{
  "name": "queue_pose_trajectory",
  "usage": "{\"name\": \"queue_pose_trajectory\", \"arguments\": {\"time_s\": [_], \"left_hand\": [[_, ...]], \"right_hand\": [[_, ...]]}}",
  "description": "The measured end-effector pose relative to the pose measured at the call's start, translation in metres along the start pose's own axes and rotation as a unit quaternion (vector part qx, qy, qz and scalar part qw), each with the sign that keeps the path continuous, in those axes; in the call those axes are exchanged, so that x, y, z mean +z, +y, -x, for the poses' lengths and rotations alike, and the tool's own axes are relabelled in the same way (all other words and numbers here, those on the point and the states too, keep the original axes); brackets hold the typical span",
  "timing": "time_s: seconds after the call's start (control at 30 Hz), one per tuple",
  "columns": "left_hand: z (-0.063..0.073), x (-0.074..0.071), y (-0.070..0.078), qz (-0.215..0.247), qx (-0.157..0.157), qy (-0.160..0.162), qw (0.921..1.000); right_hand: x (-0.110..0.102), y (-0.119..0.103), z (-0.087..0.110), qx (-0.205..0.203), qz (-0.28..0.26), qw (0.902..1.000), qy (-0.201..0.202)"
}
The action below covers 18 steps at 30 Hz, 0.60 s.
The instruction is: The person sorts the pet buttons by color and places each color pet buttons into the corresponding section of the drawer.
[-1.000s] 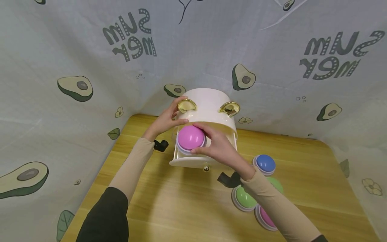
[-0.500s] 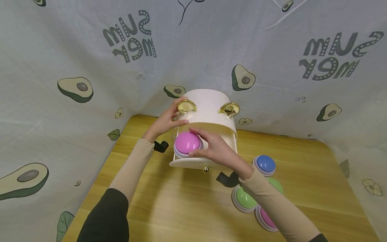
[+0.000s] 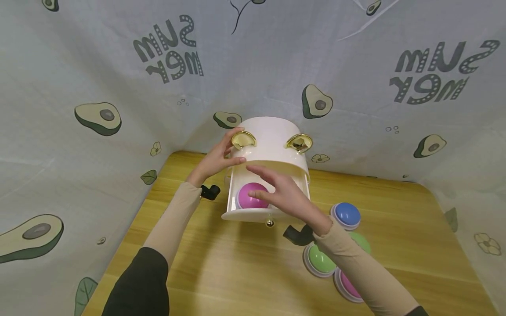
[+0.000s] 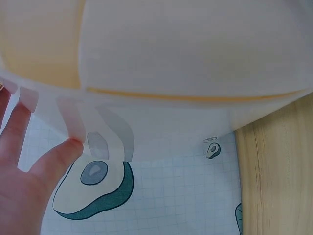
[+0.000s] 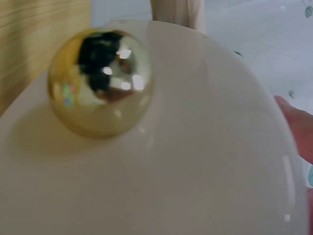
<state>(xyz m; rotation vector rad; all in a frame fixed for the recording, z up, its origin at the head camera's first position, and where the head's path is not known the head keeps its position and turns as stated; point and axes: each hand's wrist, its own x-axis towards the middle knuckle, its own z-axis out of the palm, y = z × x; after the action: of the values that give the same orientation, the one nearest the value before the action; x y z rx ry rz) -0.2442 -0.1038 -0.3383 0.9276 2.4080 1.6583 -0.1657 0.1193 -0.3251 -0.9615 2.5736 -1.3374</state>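
A: Fingers (image 4: 17,126) of the left hand (image 3: 211,163) are doing what?

B: They're lying spread against the side of the white box (image 3: 272,131), beside one gold ear (image 3: 243,140).

A: Where's the pink button (image 3: 248,202) sitting, and which way is it facing?

B: It's sitting in the drawer (image 3: 237,215), at the front left, just behind the front panel. Its dome is facing up, its pale base showing at the left; being round, it's giving no long axis. The drawer is projecting toward the person, its gold knob (image 3: 270,223) facing them.

A: And the right hand (image 3: 282,188)?

B: Thumb and fingers are standing apart. The thumb is partly hiding the pink dome; I can't tell whether it's touching.

A: Further right?

B: On the wooden surface (image 3: 407,228), a green button (image 3: 321,258), a blue button (image 3: 348,213), a second pink button (image 3: 348,284) and another green one (image 3: 360,240) are clustering. The right sleeve (image 3: 367,267) is partly covering the last two.

A: What's differing from half a second ago?

B: The right hand was pinching the pink button then; now it's lying lower in the drawer, released. The left hand is staying put.
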Motion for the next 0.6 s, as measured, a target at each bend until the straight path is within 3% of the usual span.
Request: {"name": "queue_pose_trajectory", "arguments": {"time_s": [0.27, 0.6], "left_hand": [[0.002, 0.000, 0.002, -0.006, -0.007, 0.006, 0.9999], [0.000, 0.001, -0.004, -0.001, 0.002, 0.005, 1.0000]], "right_hand": [[-0.021, -0.003, 0.015, -0.036, -0.095, 0.9934, 0.055], [-0.045, 0.003, 0.058, -0.056, -0.124, 0.9843, 0.112]]}}
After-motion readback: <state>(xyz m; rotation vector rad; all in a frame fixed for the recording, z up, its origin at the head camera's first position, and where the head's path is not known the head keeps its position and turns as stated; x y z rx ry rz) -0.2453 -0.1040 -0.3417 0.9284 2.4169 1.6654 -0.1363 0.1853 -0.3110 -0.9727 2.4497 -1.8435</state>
